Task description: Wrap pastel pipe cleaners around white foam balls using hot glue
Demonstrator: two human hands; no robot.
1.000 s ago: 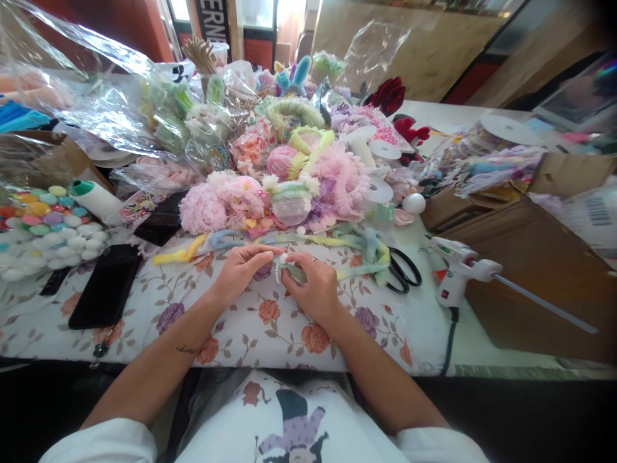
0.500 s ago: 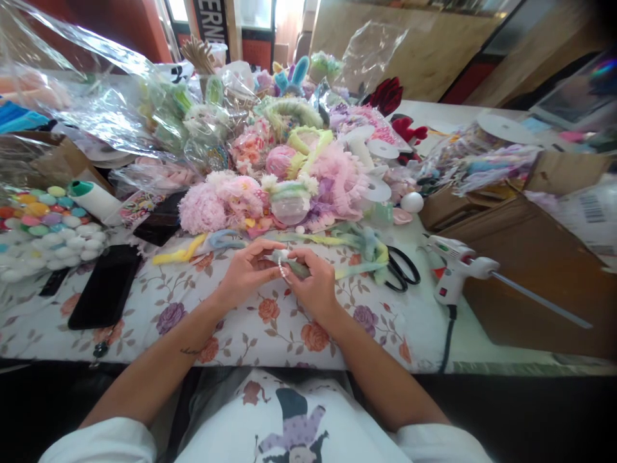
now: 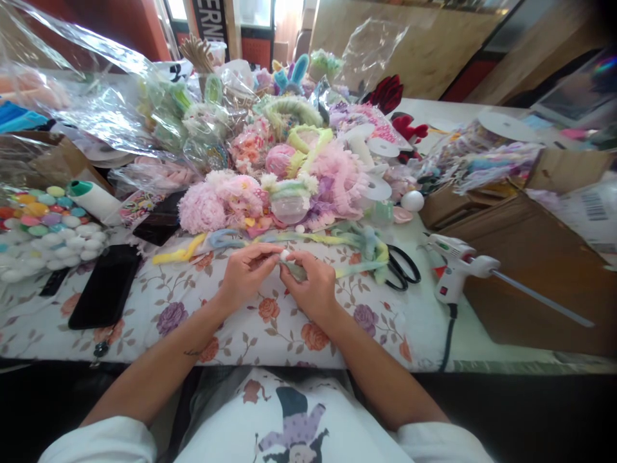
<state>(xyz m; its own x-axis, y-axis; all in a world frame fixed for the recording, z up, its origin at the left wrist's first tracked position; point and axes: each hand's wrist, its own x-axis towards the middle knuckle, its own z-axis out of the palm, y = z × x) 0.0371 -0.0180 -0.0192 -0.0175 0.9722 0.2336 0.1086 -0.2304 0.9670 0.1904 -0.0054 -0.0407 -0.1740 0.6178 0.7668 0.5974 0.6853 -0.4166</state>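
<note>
My left hand (image 3: 248,270) and my right hand (image 3: 311,283) meet over the floral tablecloth (image 3: 270,321), fingertips pinched together. Between them sits a small white bead (image 3: 284,254) on the end of a fuzzy pale green chenille stem (image 3: 347,269) that trails off to the right. My right hand grips the stem; my left hand pinches at the bead end. A long fuzzy yellow, blue and green stem (image 3: 226,241) lies just beyond my hands.
Black scissors (image 3: 402,267) and a white glue gun (image 3: 456,267) lie right of my hands, beside a cardboard box (image 3: 525,270). A black phone (image 3: 106,286) and pompom packs (image 3: 43,231) lie left. Pink fluffy decorations (image 3: 270,193) and plastic bags crowd the back.
My hands stayed together at the same spot, the fingers shifting slightly around the bead and stem. Nothing else on the table moved.
</note>
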